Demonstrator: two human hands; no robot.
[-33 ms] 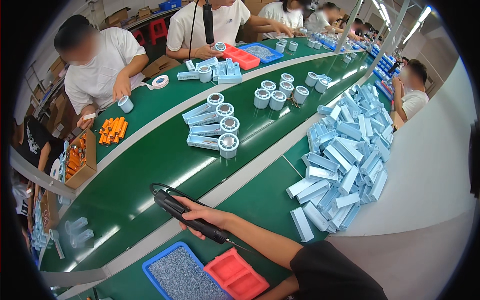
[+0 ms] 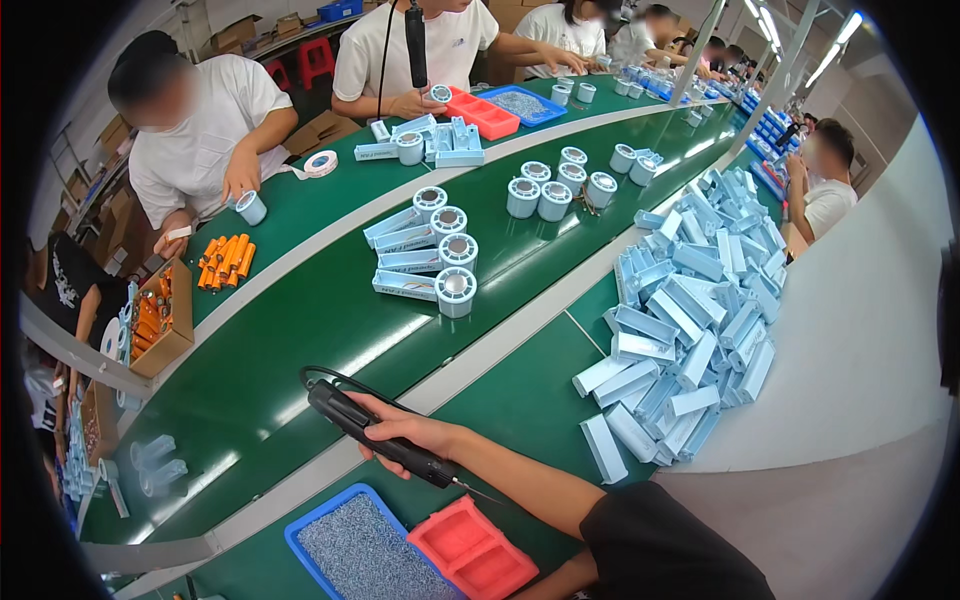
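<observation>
My right hand [image 2: 405, 432] is shut around a black electric screwdriver [image 2: 345, 412] with a cable at its back end. Its thin bit points right, toward my forearm. The hand hovers over the pale strip between the green conveyor belt [image 2: 300, 340] and my green work surface. Just below it lie a blue tray [image 2: 300, 528] full of small grey screws and a red foam-like tray [image 2: 470, 552]. My left hand is out of sight; only a strip of forearm shows at the lower edge beside the red tray.
A big heap of light-blue boxes [image 2: 690, 320] lies to my right. On the belt are white round units with flat boxes [image 2: 455, 290] and more round units [image 2: 545, 195]. Other people work across the belt, with orange parts [image 2: 225, 260] and a cardboard box [image 2: 178, 335].
</observation>
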